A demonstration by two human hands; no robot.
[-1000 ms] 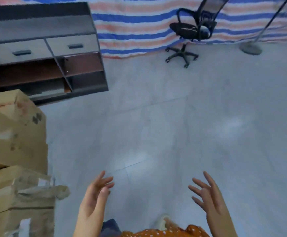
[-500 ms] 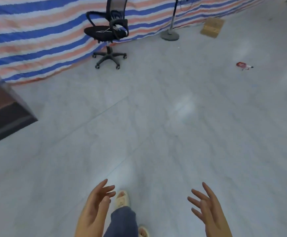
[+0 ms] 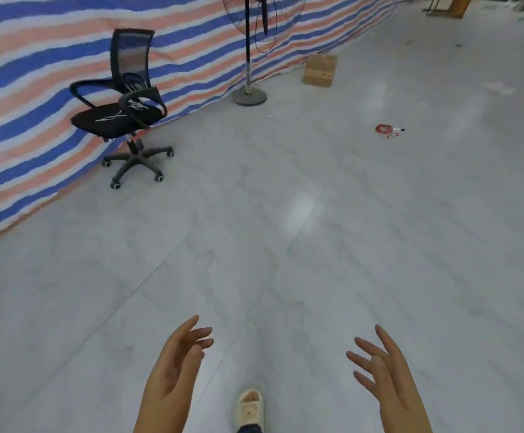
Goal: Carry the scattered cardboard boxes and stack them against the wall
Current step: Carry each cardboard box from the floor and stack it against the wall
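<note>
While both hands — left, right — hang open and empty | small brown cardboard box near striped tarpaulin wall | black mesh office chair, grey fan stand beside it — red cord coil on pale tiled floor between.

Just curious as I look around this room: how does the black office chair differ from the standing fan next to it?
The office chair rests on a five-legged wheeled base; the standing fan stands on a single round flat base. The chair is low and wide; the fan is a tall thin pole, its head cut off by the picture's top. Both stand on the floor along the striped tarp.
</note>
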